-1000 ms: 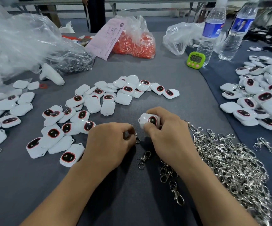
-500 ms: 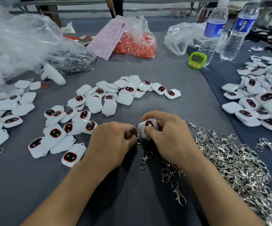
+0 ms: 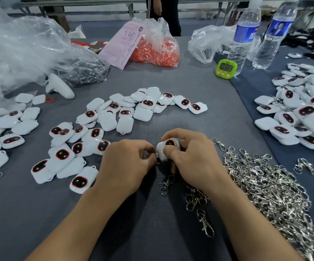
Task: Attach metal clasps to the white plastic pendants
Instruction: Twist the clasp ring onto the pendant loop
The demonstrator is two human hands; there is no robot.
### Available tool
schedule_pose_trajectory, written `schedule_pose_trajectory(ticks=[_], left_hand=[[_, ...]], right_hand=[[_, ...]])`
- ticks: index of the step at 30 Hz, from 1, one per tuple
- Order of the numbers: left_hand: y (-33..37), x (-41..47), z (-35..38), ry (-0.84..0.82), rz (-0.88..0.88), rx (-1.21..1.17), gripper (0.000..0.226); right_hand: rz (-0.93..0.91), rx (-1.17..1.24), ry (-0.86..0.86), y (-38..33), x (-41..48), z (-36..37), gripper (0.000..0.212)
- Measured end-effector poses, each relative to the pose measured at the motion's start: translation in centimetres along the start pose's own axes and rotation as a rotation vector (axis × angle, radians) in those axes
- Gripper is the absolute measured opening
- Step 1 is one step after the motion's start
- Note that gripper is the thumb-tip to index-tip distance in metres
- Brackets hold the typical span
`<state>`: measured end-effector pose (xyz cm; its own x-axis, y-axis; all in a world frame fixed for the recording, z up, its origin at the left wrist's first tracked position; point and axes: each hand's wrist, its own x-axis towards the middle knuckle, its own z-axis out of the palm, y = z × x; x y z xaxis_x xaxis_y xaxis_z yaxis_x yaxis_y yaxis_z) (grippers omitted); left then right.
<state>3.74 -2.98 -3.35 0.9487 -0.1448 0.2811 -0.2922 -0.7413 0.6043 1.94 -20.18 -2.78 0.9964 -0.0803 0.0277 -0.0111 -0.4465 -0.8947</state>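
On grey table (image 3: pixel 180 87): pendants (image 3: pixel 125 124), clasp heap (image 3: pixel 265 185).

A green timer (image 3: pixel 226 67) is seen at the upper right of the frame, set on the grey bench (image 3: pixel 190 87) just in front of a water bottle (image 3: pixel 243 37). A second water bottle (image 3: pixel 274 34) is stood to its right. At the upper centre a clear bag of orange pieces (image 3: pixel 155 51) is placed, with a pink paper slip (image 3: pixel 122 46) laid against it. Crumpled plastic bags (image 3: pixel 20 48) are heaped at the upper left. A white handle-shaped object (image 3: pixel 60 87) is laid below them, near a small red ring (image 3: pixel 49 99).
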Motion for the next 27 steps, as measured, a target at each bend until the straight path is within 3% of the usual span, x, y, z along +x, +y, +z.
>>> schedule_pose_trajectory(ticks=[4,8,14,18,22,25,27], left_hand=[[-0.2,0.0,-0.2,0.019,0.023,-0.23,0.029],[-0.3,0.4,-0.1,-0.026,-0.017,-0.407,0.02],[0.2,0.5,0.0,-0.118,-0.051,-0.521,0.01],[0.1,0.4,-0.4,-0.17,-0.038,-0.432,0.007],[0.2,-0.4,-0.6,-0.031,0.045,-0.261,0.014],[0.3,-0.2,-0.2,0.03,-0.028,-0.431,0.013],[0.4,0.2,0.0,-0.023,-0.106,-0.602,0.011]], right_hand=[[0.148,0.343,-0.022,-0.2,0.3,-0.5,0.014],[0.216,0.545,-0.116,-0.3,0.6,-1.3,0.014],[0.23,0.621,-0.149,-0.3,0.6,-1.9,0.019],[0.181,0.588,-0.116,-0.1,0.4,-1.5,0.018],[0.169,0.633,-0.099,-0.3,0.3,-0.8,0.016],[0.248,0.766,-0.143,-0.5,0.4,-0.9,0.016],[0.287,0.826,-0.181,-0.6,0.5,-1.1,0.019]])
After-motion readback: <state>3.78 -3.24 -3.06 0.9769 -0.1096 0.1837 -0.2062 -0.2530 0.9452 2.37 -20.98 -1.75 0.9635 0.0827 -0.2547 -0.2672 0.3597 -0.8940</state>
